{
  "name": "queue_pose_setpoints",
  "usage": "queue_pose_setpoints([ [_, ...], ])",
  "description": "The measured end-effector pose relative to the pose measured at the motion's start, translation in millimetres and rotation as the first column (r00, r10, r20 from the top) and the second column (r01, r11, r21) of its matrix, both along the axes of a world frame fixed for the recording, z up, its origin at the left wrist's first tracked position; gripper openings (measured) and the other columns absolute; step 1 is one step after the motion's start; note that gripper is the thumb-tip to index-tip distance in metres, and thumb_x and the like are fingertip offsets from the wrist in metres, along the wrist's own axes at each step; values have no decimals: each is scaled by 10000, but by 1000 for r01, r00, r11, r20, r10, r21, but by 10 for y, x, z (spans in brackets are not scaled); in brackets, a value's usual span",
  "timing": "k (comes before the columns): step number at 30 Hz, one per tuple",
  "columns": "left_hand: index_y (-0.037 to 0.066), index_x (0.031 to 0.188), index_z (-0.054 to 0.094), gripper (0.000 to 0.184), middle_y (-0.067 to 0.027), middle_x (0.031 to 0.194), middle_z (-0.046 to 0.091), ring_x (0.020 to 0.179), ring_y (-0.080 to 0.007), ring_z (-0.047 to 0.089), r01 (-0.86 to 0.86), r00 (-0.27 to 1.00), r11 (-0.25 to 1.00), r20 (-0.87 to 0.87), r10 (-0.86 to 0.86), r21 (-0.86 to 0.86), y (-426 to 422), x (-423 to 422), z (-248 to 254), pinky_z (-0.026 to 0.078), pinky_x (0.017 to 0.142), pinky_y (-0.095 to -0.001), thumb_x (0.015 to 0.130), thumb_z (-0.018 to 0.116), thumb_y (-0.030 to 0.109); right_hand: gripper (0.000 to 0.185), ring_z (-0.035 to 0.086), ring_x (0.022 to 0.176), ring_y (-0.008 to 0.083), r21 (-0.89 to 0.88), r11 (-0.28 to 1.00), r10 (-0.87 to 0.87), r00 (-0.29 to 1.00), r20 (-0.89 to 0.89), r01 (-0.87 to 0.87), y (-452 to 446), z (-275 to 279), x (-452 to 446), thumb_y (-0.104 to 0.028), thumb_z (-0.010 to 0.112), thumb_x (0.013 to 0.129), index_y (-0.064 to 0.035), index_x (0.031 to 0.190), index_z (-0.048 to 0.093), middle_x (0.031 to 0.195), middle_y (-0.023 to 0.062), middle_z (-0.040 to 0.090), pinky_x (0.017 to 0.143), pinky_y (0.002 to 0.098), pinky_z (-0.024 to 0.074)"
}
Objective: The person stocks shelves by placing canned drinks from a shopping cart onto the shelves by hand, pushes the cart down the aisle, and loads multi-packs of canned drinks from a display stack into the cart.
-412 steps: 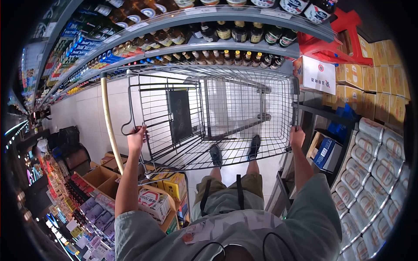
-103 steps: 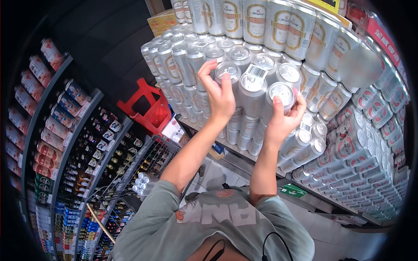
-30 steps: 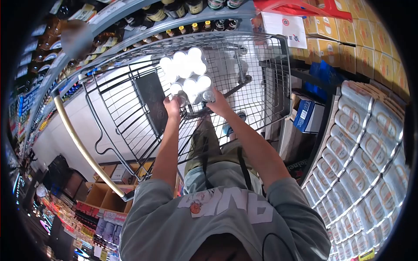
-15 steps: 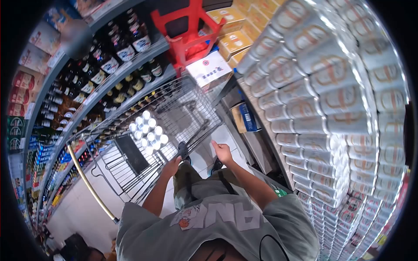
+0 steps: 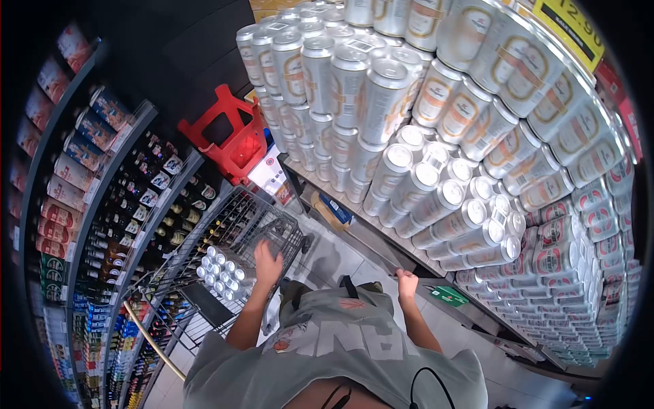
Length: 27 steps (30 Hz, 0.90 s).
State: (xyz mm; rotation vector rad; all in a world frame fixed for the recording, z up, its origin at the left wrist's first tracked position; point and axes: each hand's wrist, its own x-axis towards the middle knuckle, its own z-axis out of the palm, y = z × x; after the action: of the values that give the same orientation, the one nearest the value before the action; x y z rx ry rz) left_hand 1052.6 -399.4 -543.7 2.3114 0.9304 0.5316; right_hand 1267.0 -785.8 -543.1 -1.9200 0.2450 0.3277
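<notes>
My left hand (image 5: 268,262) hovers over the near side of a wire shopping cart (image 5: 289,235), fingers spread and holding nothing. In the cart, just left of that hand, sits a pack of silver cans (image 5: 223,273) with bright tops. My right hand (image 5: 407,283) is curled into a loose fist beside the lower edge of the can display, with nothing visible in it. Right in front of it are stacked packs of silver beer cans (image 5: 436,184) with orange oval labels. Whether my right hand touches the display edge I cannot tell.
Shelves of bottles (image 5: 146,194) and cartons curve along the left. A red plastic stool (image 5: 235,136) stands upside down on a white box (image 5: 271,176) beyond the cart. Cans with red labels (image 5: 558,249) are stacked to the right. A yellow price sign (image 5: 572,31) hangs at upper right.
My view has swung right toward the can stacks. My left hand has opened and lifted over the cart; my right hand has moved right and curled closed. The pack remains in the cart.
</notes>
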Motion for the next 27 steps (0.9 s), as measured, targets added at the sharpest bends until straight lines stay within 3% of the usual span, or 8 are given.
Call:
queue_pose_setpoints([
  [1, -27, 1293, 440, 549, -265, 1391, 418, 1293, -454, 383, 92, 989, 994, 113, -98, 56, 47, 363, 436, 295, 1115, -491, 811, 665, 106, 356, 314, 453, 56, 114, 984, -135, 990, -42, 139, -96, -42, -30, -164, 723, 795, -110, 519, 505, 479, -59, 389, 440, 291, 250],
  [6, -13, 1245, 490, 447, -206, 1415, 445, 1333, -383, 398, 109, 842, 900, 442, -309, 422, 313, 1743, 2596, 303, 1127, -459, 826, 632, 49, 411, 302, 361, 76, 280, 934, -170, 966, -197, 221, 0, -176, -105, -206, 694, 858, -173, 572, 401, 465, -50, 368, 366, 284, 196],
  [10, 5, 1126, 564, 312, -167, 1280, 565, 1201, -351, 501, 73, 701, 831, 564, -436, 552, 440, 2440, 3855, 385, 1041, -426, 839, 646, 97, 427, 289, 432, 112, 591, 805, 140, 985, -99, -55, 250, 124, -143, -306, 484, 1007, -142, 632, 362, 513, -34, 286, 432, 292, 266],
  [15, 18, 1141, 580, 318, -175, 1235, 598, 1166, -332, 531, 69, 783, 781, 451, -428, 621, 745, 3119, 4371, 410, 1009, -418, 889, 608, 210, 278, 382, 537, 156, 574, 766, 355, 935, -4, -289, 235, 10, -89, -166, 376, 942, -80, 678, 386, 612, 30, 357, 501, 309, 336],
  [17, 44, 1118, 628, 291, -162, 1190, 630, 1131, -325, 547, 238, 853, 888, 352, -385, 394, 864, 3286, 4322, 421, 995, -414, 893, 540, 207, 232, 400, 551, 165, 604, 732, 384, 923, 15, -315, 220, 33, -104, -139, 366, 907, -58, 693, 405, 619, 39, 362, 524, 310, 361],
  [21, 95, 990, 711, 316, -111, 1083, 684, 1067, -302, 569, 193, 722, 853, 518, -458, 485, 904, 3351, 4100, 440, 963, -387, 813, 449, 78, 201, 440, 618, 167, 693, 647, 396, 917, 51, -318, 316, 278, -133, -148, 360, 927, -57, 766, 438, 702, 46, 409, 568, 305, 382],
  [23, 89, 969, 710, 306, -105, 1049, 689, 1039, -295, 574, 179, 684, 858, 566, -460, 481, 897, 3372, 4077, 443, 950, -378, 813, 447, 72, 179, 471, 680, 162, 695, 644, 367, 926, 84, -318, 528, 660, -51, -175, 400, 963, -59, 849, 476, 775, 45, 457, 619, 291, 396],
  [27, 65, 850, 687, 234, -78, 910, 687, 932, -270, 580, 58, 553, 884, 723, -415, 464, 799, 3391, 3952, 461, 859, -358, 802, 460, 37, 169, 499, 807, 145, 508, 643, 348, 810, 472, -573, 1104, 1889, 382, -195, 466, 996, -42, 947, 517, 927, 65, 544, 782, 278, 418],
])
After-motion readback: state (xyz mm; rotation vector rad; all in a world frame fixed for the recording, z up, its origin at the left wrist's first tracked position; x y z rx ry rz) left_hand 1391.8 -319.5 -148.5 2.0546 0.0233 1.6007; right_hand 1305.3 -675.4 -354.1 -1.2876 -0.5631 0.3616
